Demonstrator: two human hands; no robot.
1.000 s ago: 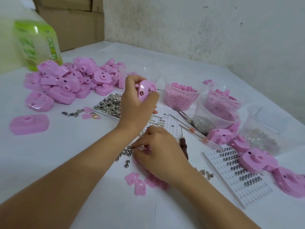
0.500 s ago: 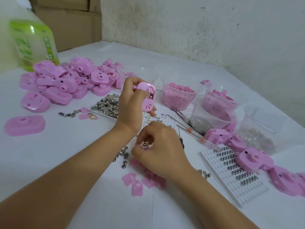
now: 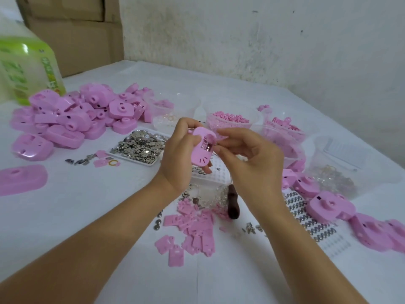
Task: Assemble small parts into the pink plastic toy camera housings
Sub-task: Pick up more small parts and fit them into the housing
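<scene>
My left hand grips a pink toy camera housing upright above the table, its open inner side facing me. My right hand is raised beside it, thumb and forefinger pinched at the housing's upper right edge; whatever small part they hold is hidden by the fingertips. Below lie flat pink plates and small metal parts. A heap of pink housings fills the far left, and more housings sit at the right.
A tray of silvery metal pieces, a white grid tray, a spring tray and a dark-handled tool surround the hands. Clear tubs of pink parts stand behind. A green bottle is at far left.
My right hand rose from the loose parts on the table up to the housing's edge. My left hand turned the housing and brought it slightly lower and nearer.
</scene>
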